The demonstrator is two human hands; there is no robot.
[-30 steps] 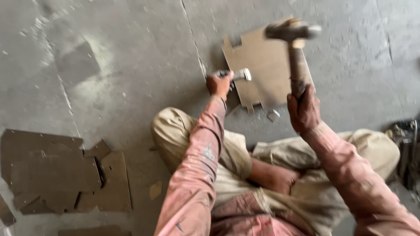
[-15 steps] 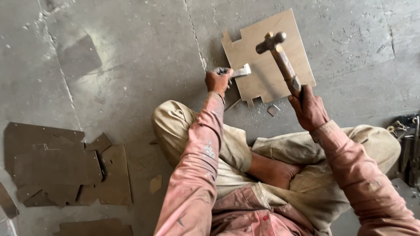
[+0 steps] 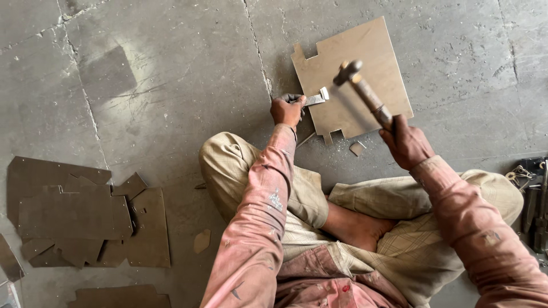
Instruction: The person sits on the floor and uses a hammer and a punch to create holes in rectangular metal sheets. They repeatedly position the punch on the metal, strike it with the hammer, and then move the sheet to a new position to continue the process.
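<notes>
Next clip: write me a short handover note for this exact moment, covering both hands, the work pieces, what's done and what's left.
Left hand: shut on the chisel, its tip on the sheet metal plate's left edge.
Right hand: shut on the hammer, raised above the chisel.
Plate lies flat on the concrete floor. Done: notches already cut in its edges; a small offcut lies below it.
Left: the cut at the chisel looks unfinished.
Cut pieces are stacked to the left.

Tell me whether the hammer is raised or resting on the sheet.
Raised: the right hand holds the hammer tilted, its head blurred above the metal sheet.
</notes>
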